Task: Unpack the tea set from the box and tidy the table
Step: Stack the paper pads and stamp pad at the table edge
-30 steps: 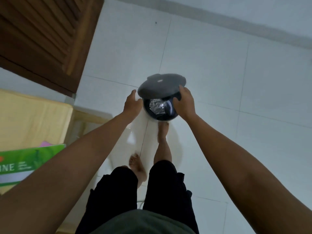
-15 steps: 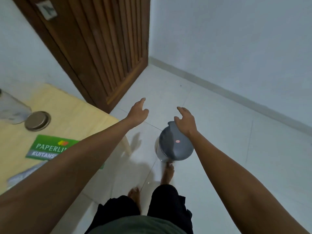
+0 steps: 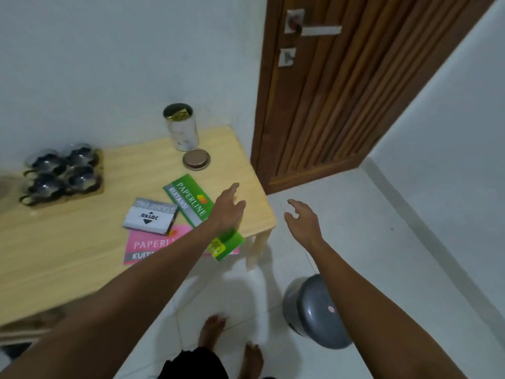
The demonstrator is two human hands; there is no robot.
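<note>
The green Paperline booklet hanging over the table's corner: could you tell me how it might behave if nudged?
The green Paperline booklet looks thin, so probably light and floppy. Its near end overhangs the table edge, so an outward push could tip it off.

**Non-task items in view**

Far right: brown slatted door (image 3: pixel 341 99), closed. On my wooden table (image 3: pixel 54 255): green receipt book (image 3: pixel 188 203) overlapping pink receipt book (image 3: pixel 147 246); grey stamp-pad box (image 3: pixel 150 216) just left. Grey-lidded bin (image 3: pixel 314 313) on floor, near right.
</note>
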